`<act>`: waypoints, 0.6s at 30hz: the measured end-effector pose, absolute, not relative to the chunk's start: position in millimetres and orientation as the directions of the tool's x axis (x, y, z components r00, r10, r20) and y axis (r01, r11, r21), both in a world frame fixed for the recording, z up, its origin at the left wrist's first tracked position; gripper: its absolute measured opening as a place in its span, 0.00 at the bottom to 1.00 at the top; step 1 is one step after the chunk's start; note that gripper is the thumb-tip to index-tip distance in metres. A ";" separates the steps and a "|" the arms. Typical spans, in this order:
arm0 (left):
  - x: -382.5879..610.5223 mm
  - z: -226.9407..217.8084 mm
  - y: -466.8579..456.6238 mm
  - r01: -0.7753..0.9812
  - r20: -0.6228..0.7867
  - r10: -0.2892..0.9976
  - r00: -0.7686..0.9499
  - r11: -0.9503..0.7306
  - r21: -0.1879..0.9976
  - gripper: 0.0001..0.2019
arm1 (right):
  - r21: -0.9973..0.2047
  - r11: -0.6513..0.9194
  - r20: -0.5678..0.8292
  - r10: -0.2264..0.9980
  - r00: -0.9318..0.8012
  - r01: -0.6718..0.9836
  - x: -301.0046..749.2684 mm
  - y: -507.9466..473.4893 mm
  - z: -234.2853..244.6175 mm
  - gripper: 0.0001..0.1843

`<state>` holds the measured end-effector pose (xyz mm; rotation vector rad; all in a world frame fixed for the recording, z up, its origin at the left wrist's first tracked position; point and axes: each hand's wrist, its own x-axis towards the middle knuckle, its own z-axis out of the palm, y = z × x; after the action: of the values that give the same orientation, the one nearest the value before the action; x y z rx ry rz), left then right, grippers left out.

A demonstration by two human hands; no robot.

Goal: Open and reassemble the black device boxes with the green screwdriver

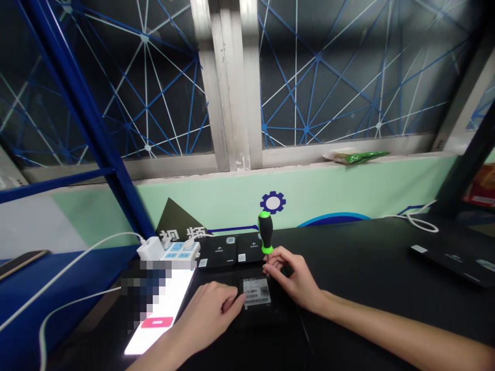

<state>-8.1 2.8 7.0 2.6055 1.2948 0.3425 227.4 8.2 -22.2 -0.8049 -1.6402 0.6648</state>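
Apparently upright, the screwdriver (265, 233) stands by the box's (257, 292) far right corner; your right hand (297, 275) pinches its shaft, likely to hold it straight. Your left hand (212, 304), fingers curled, grip unclear, probably steadies the box's left edge on the bench (348, 273).

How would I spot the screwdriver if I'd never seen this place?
Below the windows, find the black table. There, a person's right hand holds the screwdriver nearly upright. Its bright green-and-black handle sets it apart from the flat black boxes nearby.
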 end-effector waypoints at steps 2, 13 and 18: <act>-7.7 7.5 2.9 0.754 0.109 0.803 0.586 -0.590 0.287 0.24 | -0.781 0.602 0.588 0.798 -0.128 0.166 227.5 8.4 -22.6 0.06; -8.9 4.7 3.3 0.754 0.117 0.805 0.582 -0.588 0.292 0.24 | -0.757 0.621 0.595 0.784 -0.178 0.205 228.6 6.1 -18.9 0.09; -9.4 4.5 4.3 0.750 0.120 0.802 0.585 -0.592 0.296 0.24 | -0.752 0.626 0.596 0.780 -0.191 0.208 229.4 6.3 -19.5 0.09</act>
<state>-9.4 4.3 4.5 2.6018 1.2918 0.3567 229.4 6.3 -19.5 -0.8118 -1.7240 0.6332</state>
